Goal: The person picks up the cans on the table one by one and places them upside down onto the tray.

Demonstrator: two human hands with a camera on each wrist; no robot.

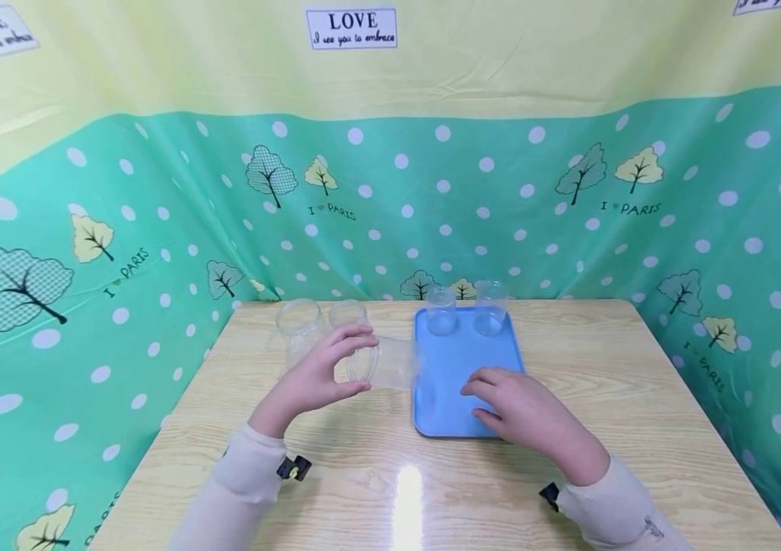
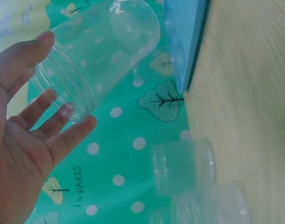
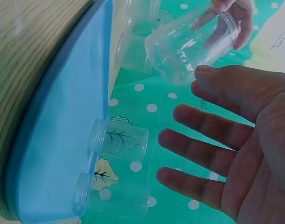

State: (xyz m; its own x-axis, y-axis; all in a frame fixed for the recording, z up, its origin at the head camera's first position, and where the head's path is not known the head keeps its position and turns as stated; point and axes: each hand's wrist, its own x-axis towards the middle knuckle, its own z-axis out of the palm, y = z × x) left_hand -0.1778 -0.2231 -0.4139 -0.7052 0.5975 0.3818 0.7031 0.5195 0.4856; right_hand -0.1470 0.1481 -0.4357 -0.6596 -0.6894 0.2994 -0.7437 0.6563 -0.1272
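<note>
My left hand grips a clear plastic jar round its threaded mouth. The jar lies sideways in the air, its base pointing right over the left edge of a blue tray. In the left wrist view, thumb and fingers curl about the rim of this jar. My right hand hovers over the tray's near right part, holding nothing, fingers spread apart in the right wrist view. Two clear jars, a shorter one and a taller one, stand mouth down at the tray's far end.
Several more clear jars stand at the back left of the wooden table, behind my left hand. A green and yellow patterned cloth walls off the table's back and both sides.
</note>
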